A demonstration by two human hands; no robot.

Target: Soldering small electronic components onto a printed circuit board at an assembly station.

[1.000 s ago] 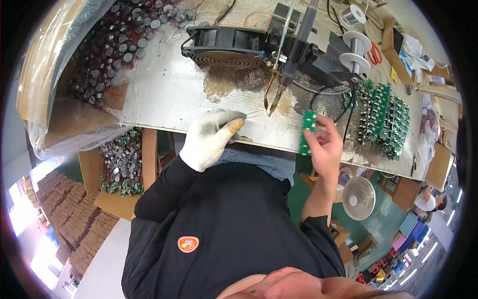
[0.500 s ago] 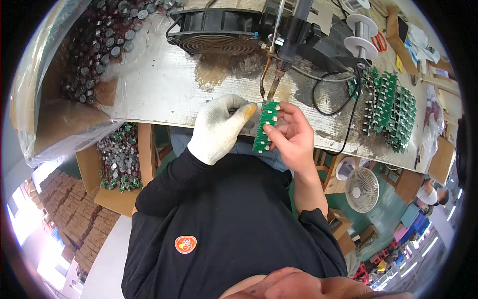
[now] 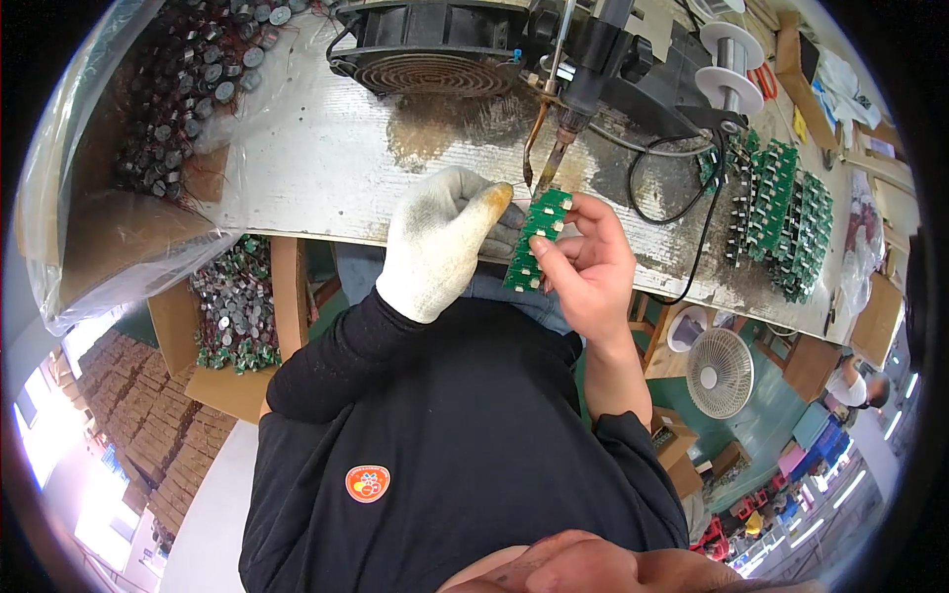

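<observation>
My bare right hand [image 3: 590, 259] grips a narrow green circuit board [image 3: 539, 240] with small pale parts in a row along it. The board leans, its far end close below the tip of the soldering iron [image 3: 552, 163]; I cannot tell whether they touch. A thin metal tube [image 3: 535, 138] comes down beside the iron. On my left hand [image 3: 440, 237] is a white glove with a yellow-brown stained thumb tip. Its thumb and forefinger are pinched at the board's left side, where a thin wire [image 3: 522, 185] shows at the tips. The glove's other fingers are partly hidden.
A black fan [image 3: 435, 54] stands behind the iron, near a solder spool [image 3: 730, 71]. Stacked green boards [image 3: 781, 217] lie at right. Wired round discs [image 3: 213, 79] fill the far left, beside a plastic-lined box [image 3: 148, 237]. A lower carton [image 3: 292, 306] holds more discs.
The board has tilted slightly clockwise, its far end shifting right and up with my right hand. My left hand stays pinched close beside it. The whole view has shifted slightly.
</observation>
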